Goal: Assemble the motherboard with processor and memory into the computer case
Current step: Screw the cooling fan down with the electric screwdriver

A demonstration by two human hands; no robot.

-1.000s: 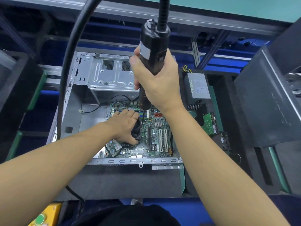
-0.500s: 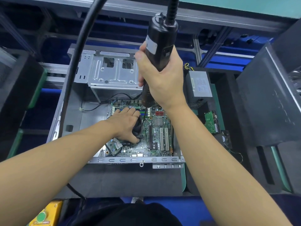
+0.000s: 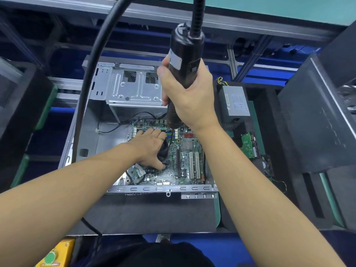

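Note:
An open grey computer case [image 3: 90,143] lies flat with the green motherboard [image 3: 185,166] inside it. A black cooler fan [image 3: 163,152] sits on the board, mostly covered by my left hand [image 3: 149,148], which rests on it with thumb and fingers around its edges. My right hand [image 3: 187,99] grips a black electric screwdriver [image 3: 185,60] held upright above the board. Its thin bit [image 3: 170,140] points down beside the fan's right side. Memory sticks [image 3: 173,134] show just beyond my left fingers.
A thick black cable [image 3: 90,78] arcs down over the case's left side. A power supply [image 3: 234,105] and a green drive board [image 3: 249,145] sit in black foam to the right. A drive cage [image 3: 134,87] fills the case's far end. A yellow button box [image 3: 54,255] is bottom left.
The screwdriver and my right hand have shifted slightly right and up in view. My left hand has stayed on the fan.

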